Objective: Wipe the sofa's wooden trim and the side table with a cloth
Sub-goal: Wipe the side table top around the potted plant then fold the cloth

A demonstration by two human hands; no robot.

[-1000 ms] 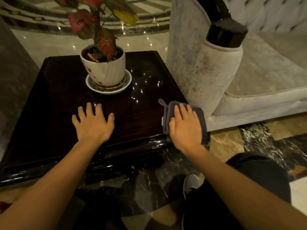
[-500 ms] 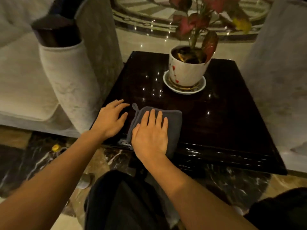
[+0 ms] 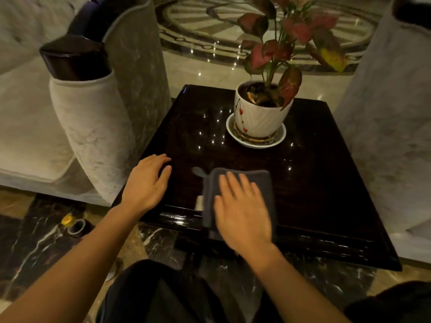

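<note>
Dark polished wood is what I am working on: the square glossy side counter (image 3: 314, 183) with my grey folded cloth (image 3: 235, 183) lying at its near edge, one corner hanging just over the moulded rim. My right hand (image 3: 242, 213) lies flat on the cloth, fingers spread and pressing down rather than pinching, which I judge keeps the whole pad in contact for the wipe. My left hand (image 3: 147, 183) rests open, fingers loosely spread, on the counter's near left corner, holding nothing; it seems to brace me as I lean in. The white ceramic plant pot on its saucer (image 3: 258, 120) stands well apart toward the far side, so the near strip is free to wipe. The sofa's dark wooden arm cap (image 3: 74, 57) sits to the left, untouched. Compared with half a second ago, the cloth and my right hand have slid right, away from the left hand, and the right hand is blurred with motion.
</note>
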